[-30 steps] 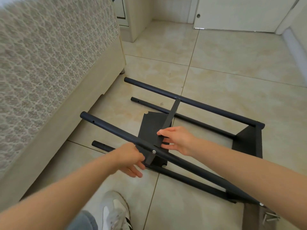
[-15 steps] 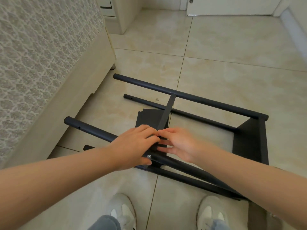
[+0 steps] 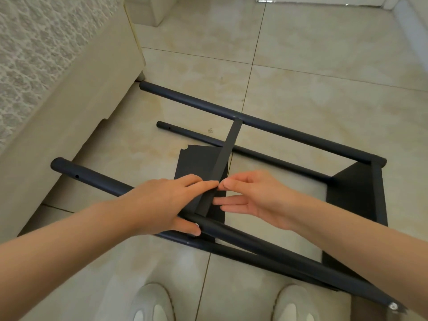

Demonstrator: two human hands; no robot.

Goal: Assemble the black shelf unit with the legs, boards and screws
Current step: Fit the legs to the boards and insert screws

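Black tubular-legged shelf unit [image 3: 356,193] lies sideways on beige tiles [image 3: 301,66].
Left hand [image 3: 162,205] rests flat on its thin black middle board [image 3: 228,151] and near leg [image 3: 92,181]; right hand [image 3: 254,198] touches the board with straight fingers [image 3: 228,201].

Glossy beige floor tiles [image 3: 324,66], cream bed frame [image 3: 69,107] left, lace-patterned bedcover [image 3: 34,42], white baseboard [image 3: 412,26] right

Finding: no legible text, label, brand or number on the shelf unit [image 3: 278,129] or its surroundings. One small dark mark [image 3: 210,130] on a floor tile [image 3: 324,100], centre of frame, is too small to read.
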